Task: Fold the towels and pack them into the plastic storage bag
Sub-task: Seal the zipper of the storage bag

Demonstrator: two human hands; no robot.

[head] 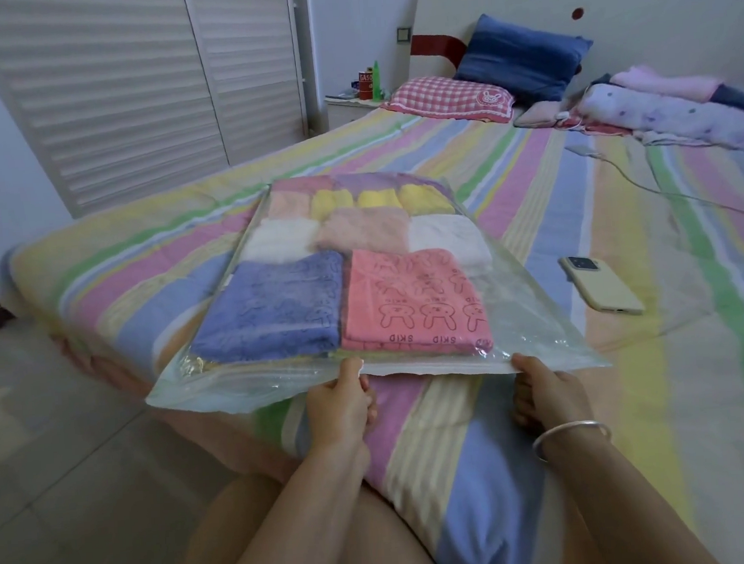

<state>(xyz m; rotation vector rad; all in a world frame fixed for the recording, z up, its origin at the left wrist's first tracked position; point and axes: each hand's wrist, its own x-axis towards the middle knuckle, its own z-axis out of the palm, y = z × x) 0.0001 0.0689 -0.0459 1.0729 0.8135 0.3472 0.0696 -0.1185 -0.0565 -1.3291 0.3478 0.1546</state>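
Towels packed; my left hand (339, 405) and right hand (545, 395) pinch the clear plastic storage bag (535, 310) mouth — next I'd press its zip seal shut.

A pink checked pillow (450, 98) is lying at the head of a striped bedspread (621, 220). A blue pillow (522, 62) is leaning just behind it against the headboard (650, 7). To its left, a nightstand (343, 110) is carrying a red can (365, 87) and a green bottle (376, 79). To its right, a rolled floral quilt (667, 118) is lying by a trailing cable (645, 185). Well in front of the pillow, a phone (600, 284) is lying face down.
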